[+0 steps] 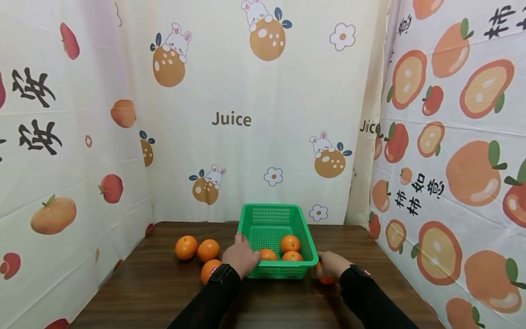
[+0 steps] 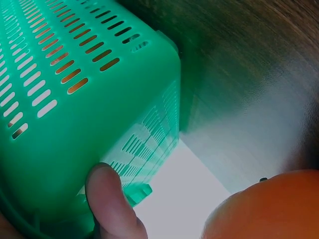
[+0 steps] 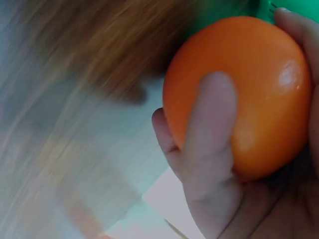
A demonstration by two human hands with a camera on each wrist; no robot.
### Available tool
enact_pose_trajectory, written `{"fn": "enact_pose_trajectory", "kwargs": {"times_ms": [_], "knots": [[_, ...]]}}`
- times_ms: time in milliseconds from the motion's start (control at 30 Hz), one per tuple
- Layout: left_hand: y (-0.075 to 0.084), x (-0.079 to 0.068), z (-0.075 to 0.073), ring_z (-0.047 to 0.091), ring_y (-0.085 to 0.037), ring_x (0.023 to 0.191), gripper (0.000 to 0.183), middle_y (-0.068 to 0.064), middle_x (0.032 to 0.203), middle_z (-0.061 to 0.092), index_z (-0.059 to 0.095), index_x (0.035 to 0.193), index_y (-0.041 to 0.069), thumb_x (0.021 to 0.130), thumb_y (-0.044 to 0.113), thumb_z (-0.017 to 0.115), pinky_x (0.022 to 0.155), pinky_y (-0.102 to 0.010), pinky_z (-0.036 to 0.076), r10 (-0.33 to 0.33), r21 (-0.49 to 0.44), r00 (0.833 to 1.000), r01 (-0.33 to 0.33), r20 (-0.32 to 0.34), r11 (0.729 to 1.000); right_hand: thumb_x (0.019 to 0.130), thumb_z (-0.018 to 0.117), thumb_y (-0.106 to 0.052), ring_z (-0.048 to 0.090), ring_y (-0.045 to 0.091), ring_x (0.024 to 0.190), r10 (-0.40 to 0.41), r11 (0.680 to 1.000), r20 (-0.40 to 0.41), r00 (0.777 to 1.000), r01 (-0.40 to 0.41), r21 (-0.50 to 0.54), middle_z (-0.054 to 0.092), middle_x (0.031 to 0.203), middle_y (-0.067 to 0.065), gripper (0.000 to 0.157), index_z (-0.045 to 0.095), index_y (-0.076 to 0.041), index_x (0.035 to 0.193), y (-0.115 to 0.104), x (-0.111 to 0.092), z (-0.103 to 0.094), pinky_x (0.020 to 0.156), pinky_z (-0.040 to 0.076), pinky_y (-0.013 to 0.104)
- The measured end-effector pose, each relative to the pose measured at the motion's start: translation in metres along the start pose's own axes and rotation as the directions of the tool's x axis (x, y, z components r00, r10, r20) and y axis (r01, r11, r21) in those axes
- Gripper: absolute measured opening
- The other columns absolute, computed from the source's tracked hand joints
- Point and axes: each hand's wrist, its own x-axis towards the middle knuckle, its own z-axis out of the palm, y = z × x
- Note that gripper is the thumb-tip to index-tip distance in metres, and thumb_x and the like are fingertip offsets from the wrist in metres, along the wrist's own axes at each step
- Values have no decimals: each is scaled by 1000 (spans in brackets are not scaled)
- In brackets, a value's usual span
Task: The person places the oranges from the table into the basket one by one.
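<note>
A green plastic basket with slotted walls stands on the table, with three oranges at its near end. My left hand grips the rim at the near left corner; in the left wrist view its thumb presses against the green wall. Just outside the basket's near right corner, my right hand holds an orange. The right wrist view shows the thumb laid across this fruit and other fingers wrapped around it.
Left of the basket, three more oranges lie on the dark wooden table, the nearest one close by my left wrist. Fruit-printed cloth hangs behind the table and along both sides.
</note>
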Motion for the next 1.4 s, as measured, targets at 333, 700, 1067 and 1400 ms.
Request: {"fn": "enact_pose_trajectory", "kwargs": {"times_ms": [333,700,1067,1400], "knots": [[-3,2,3,55,-24,68,82,-23,169,33,47,156,-6,92,44,58,64,-39,48,-4,4,1000,4,7,1000,75,92,-12,60,17,79,-91,994,-51,995,87,-70,69,85,-2,28,68,-16,88,-11,-8,1,82,55,45],[0,1,1,54,-24,65,83,-23,169,33,46,157,-6,91,44,58,62,-37,45,-11,-4,1000,11,4,1000,72,88,-7,55,20,73,-67,996,-82,994,63,-60,60,84,4,25,67,-12,85,-10,-14,5,72,50,40],[-3,2,5,54,-24,66,82,-23,167,35,48,155,-6,92,45,58,62,-37,46,-12,6,1000,12,-12,1000,76,91,-16,57,25,81,19,996,-169,985,-34,-88,57,101,9,38,72,-13,109,-7,-17,22,74,52,47],[1,-2,-1,54,-23,65,82,-24,170,33,47,156,-7,92,43,58,61,-37,45,-5,-4,1000,5,4,1000,83,89,-21,56,26,81,78,994,-188,979,-91,-58,58,106,10,59,69,-10,138,-2,-17,26,72,51,43]]}}
